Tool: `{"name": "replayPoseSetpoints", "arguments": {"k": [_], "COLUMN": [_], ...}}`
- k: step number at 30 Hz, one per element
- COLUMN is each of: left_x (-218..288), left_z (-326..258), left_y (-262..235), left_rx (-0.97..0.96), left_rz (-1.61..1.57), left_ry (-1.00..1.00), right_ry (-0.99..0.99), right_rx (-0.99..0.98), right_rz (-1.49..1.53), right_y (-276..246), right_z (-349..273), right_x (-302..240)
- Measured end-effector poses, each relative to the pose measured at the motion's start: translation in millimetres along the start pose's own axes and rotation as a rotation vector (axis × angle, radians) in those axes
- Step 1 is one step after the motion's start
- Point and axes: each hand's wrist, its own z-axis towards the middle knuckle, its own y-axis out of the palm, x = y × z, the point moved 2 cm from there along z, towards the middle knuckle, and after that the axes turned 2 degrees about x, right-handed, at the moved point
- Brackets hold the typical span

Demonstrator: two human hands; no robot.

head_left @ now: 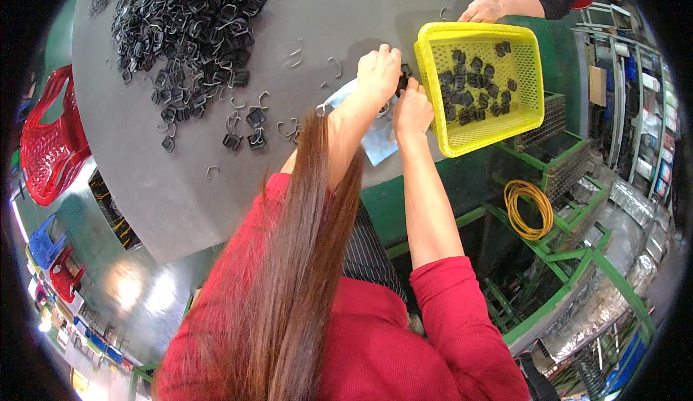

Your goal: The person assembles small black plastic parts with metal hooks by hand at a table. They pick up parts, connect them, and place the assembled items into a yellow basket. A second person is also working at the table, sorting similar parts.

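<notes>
A: In the head view, what are the two hands doing?

B: The left hand (378, 72) and the right hand (412, 105) are close together at the right edge of the grey table (166, 192). Both are closed around a small black clip (402, 80), which is between them, just left of the yellow basket (480, 87). The left fingers are curled into a fist over it; the right fingers pinch it from the near side.

A: Where are the other clips?

B: A big pile of black clips (191, 22) lies at the far left of the table. Some loose wire hooks (289, 128) are scattered between the pile and the hands. More finished black pieces (473, 83) lie inside the basket.

A: What is under the hands?

B: A light blue cloth (377, 148) lies on the table edge, partly hidden by the left forearm.

A: Anything else around?

B: Another person's hand (482, 10) touches the far rim of the basket. A red plastic chair (50, 145) stands at the left, and a coil of yellow cord (528, 210) lies on the green frame (577, 256) at the right.
</notes>
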Motion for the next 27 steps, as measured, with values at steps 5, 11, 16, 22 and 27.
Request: {"name": "replayPoseSetpoints", "arguments": {"k": [5,11,16,22,27], "left_x": [-59.4,-151.5,-183.8,-188.0,-233.3], "left_z": [-31.4,-138.4,-180.8,-184.9,-223.2], "left_y": [-46.1,-141.3,-125.9,-110.2,-152.3], "left_rx": [-0.048,-0.112,0.288,0.286,0.044], "left_rz": [-0.980,-1.645,-0.457,-0.325,-1.402], "left_ry": [-0.121,-0.489,-0.656,-0.596,-0.624], "right_ry": [-0.217,0.353,0.149,-0.307,0.153], "right_rx": [0.185,-0.811,-1.011,-0.602,-1.119], "right_rz": [0.396,2.017,1.419,0.281,1.025], "right_y": [-30.9,-66.2,-36.0,-17.9,-23.9], "right_z": [-15.2,-40.1,-66.5,-109.7,-79.5], "right_x": [-22.3,-44.0,-93.1,-123.4,-120.1]}}
